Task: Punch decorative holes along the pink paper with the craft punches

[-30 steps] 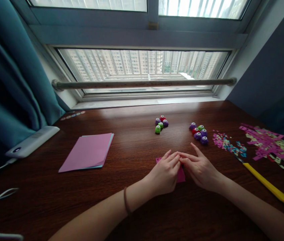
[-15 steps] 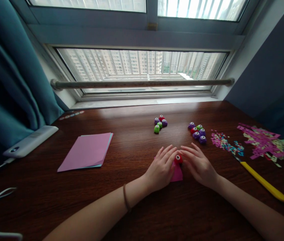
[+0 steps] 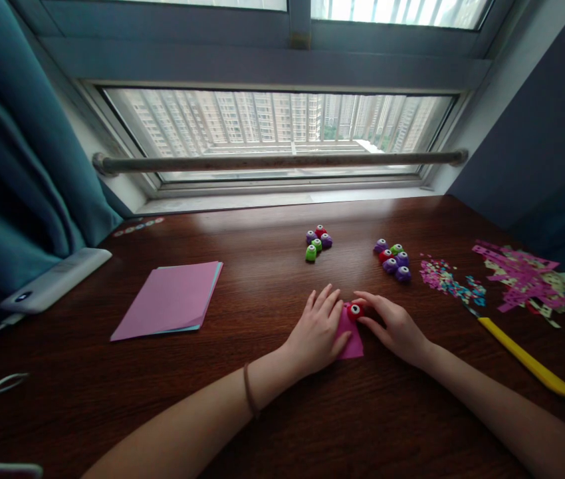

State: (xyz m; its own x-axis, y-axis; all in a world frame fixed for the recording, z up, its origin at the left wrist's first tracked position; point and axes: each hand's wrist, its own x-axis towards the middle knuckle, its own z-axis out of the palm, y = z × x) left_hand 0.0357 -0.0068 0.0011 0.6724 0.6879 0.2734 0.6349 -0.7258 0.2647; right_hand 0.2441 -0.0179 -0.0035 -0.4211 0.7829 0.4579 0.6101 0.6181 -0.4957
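A small red craft punch (image 3: pixel 355 311) with a round white eye on top sits at the edge of a pink paper piece (image 3: pixel 351 343) on the table. My right hand (image 3: pixel 396 327) has its thumb and fingertips closed around the punch's right side. Lying flat with fingers stretched, my left hand (image 3: pixel 316 327) presses on the pink paper and covers its left part. Beyond my hands stand two groups of similar punches: a left group (image 3: pixel 311 253) in green, purple and red, and a right group (image 3: pixel 391 265) in the same colours.
A stack of pink and blue paper (image 3: pixel 173 299) lies at the left, near a white power strip-like device (image 3: pixel 58 283) with a cable. On the right are paper confetti (image 3: pixel 445 279), a heap of paper strips (image 3: pixel 526 276) and a yellow-handled craft knife (image 3: pixel 524 357).
My right hand has gone from outstretched fingers over the punch to gripping its side. My left fingers have drawn back off the punch, leaving it in fuller view. The camera has shifted slightly.
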